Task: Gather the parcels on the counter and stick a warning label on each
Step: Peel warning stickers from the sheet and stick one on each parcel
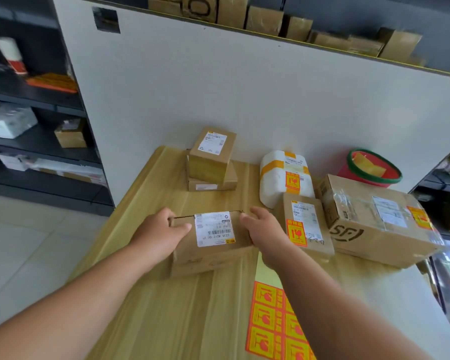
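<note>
Risk: brown cardboard parcel with white shipping label [213, 252] shows no warning sticker. If dragged nearer, it may ride over orange-yellow warning-label sheet [266, 323], just nearer than right fingers, and crease it.
Pose: forearms extended. Left hand [164, 229] and right hand [264, 229] clasp opposite ends, fingers [166, 214] curled over far edge. Parcel sits between them on pale wooden table [146, 307].
</note>
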`<state>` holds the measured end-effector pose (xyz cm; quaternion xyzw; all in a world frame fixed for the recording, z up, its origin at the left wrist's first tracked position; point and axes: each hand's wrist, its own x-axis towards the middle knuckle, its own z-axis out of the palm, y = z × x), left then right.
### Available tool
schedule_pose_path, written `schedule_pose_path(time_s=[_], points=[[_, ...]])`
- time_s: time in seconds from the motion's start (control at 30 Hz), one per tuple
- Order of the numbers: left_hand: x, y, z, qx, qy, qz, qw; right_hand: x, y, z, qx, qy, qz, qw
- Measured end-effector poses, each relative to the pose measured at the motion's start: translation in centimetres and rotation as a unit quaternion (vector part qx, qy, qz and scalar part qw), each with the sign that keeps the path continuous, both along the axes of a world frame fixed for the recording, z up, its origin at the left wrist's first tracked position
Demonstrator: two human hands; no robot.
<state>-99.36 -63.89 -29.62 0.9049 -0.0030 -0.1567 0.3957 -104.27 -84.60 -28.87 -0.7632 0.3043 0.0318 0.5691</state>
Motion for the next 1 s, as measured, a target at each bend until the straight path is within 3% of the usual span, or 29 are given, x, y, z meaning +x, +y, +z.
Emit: schedule_pose_path(time_s=[0.13,0.3,0.37,0.43,0.53,0.6,0.7,0.83,1.0], points=[[-1.9,0.0,-1.7,0.041,0.039,0.043,0.997,-0.7,0.6,-1.5,0.051,-0.04,-0.002,0.998],[-1.8,-0.7,-1.9,0.192,0.028,0.018,0.981,-2.2,1.7,-3.0,-0.091,-0.042,-0.009,0.995],[-2.1,-1.3,-2.3,0.079,0.105,0.044,0.99,-2.9,2.8,-3.6,-0.093,-0.032,0.017,0.995],[-2.8,-2.4,-2.3,-0.062,0.208,0.088,0.972,-3.4,4.0,-4.1,-0.118,-0.035,0.07,0.99],[-3.4,-3.4,-2.4,-0.092,0.256,0.076,0.959,-3.8,4.8,-4.2,-0.199,-0.047,0.141,0.969],[-3.3,-3.3,-2.3,-0.069,0.221,0.069,0.97,-3.8,4.7,-4.2,-0.239,-0.044,0.158,0.957],[-2.6,-2.3,-2.2,0.036,0.049,0.064,0.996,-3.7,4.8,-4.2,-0.292,-0.037,0.164,0.942],[-1.0,-0.8,-2.4,0.115,-0.188,0.039,0.975,-3.2,4.6,-3.8,-0.31,-0.036,0.189,0.931],[0.3,0.1,-3.6,0.246,-0.211,-0.152,0.934,-1.7,3.1,-2.9,-0.331,-0.008,0.247,0.911]])
